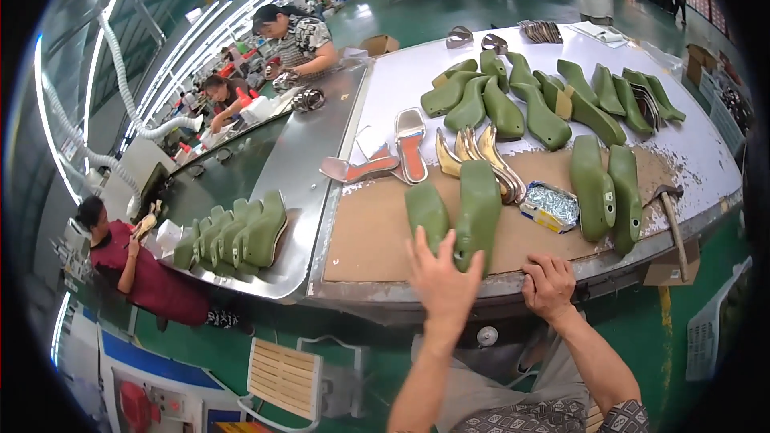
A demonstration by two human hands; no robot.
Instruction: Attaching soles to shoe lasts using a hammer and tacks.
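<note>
The desk (561,72), a big curved bench w/ a white top and a brown board (377,232) near the front edge, filled the centre and right of the frame; a grey metal conveyor (305,168) ran up the left side, green factory floor (481,8) beyond, light strips at upper left, other workers seated along the line. Green shoe lasts (545,116) lay in a loose row across the upper right; a pair of lasts (605,188) sat right of centre, hammer (672,220) just beside them. Left hand (443,277), lower centre, had fingers spread wide against the heel end of the near green last (479,208), touching but not closed on it; a shorter last (427,210) lay just beside. Right hand (549,285) was curled over the desk's front rim, gripping the edge, no object in it. Risk, imo: the near last overhung close to the rim, so a loose open-palm grab could tip it off the edge, or nudge the gold heel pieces (481,156) and foil tray (550,207) nearby.
</note>
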